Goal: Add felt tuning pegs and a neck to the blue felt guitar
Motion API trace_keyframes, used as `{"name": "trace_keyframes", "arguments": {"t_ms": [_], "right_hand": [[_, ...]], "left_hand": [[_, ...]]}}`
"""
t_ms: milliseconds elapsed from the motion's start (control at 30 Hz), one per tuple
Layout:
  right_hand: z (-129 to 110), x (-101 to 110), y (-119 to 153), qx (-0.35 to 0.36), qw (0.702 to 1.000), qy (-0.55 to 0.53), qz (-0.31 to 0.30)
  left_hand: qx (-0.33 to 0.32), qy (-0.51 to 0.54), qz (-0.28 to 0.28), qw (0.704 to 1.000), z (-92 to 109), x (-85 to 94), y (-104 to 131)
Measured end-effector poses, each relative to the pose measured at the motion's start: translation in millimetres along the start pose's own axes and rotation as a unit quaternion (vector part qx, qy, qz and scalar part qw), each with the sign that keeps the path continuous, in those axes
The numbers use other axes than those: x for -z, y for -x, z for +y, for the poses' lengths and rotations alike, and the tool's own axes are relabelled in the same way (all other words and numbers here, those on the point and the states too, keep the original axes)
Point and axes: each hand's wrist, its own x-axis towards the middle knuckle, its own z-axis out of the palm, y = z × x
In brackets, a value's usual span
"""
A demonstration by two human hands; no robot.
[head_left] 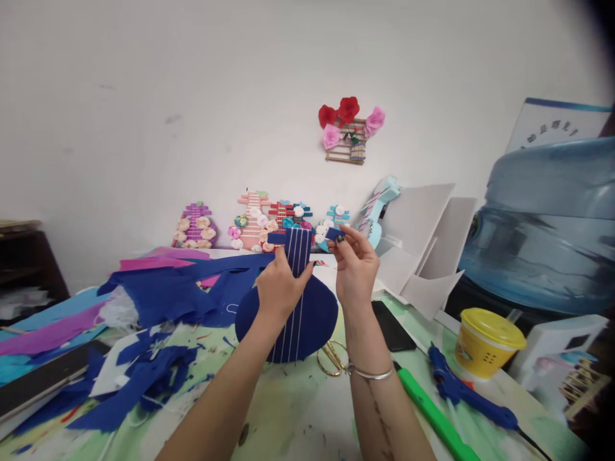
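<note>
In the head view, my left hand (281, 282) was closed around the neck of a dark blue guitar-shaped piece (317, 320), thumb on one side and fingers on the other. The piece stood up in front of me over the table, its round body below my grip. My own hand and forearm covered part of the neck and the body's left side, so I could not make out the whole outline. White strings (298, 314) ran down its face, and a blue tab (276, 239) stuck out left of the neck top.

My right hand (356, 269) was pinched narrow on a small blue strip (334, 234), just right of the neck and apart from it; my fingertips hid one end. Beyond, the decorated guitar shapes (252, 221) by the wall were partly blocked by my work. Gold-handled scissors (331, 358) lay behind my right wrist, their blades mostly hidden. A black flat object (391, 326) was half covered by that forearm, as was a green-handled tool (435, 416). The blue glue gun's (473, 394) cord ran downward to the right. The big water bottle (542, 224) was cut off at the right edge.

The sign (552, 125) behind it carried an arc of characters, partly covered and too blurred for me to read surely. The yellow tub's (490, 342) markings were illegible.
</note>
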Motion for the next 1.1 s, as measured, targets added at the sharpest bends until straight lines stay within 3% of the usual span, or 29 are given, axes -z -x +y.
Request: {"name": "trace_keyframes", "arguments": {"t_ms": [300,1100], "right_hand": [[41,-6,5,-0.074,0.996,-0.037,-0.012],[43,-9,9,-0.027,0.999,-0.008,-0.014]], "left_hand": [[0.008,0.002,0.004,1.0,-9,-0.1,-3],[-0.003,0.001,-0.001,1.0,-6,-0.5,-1]]}}
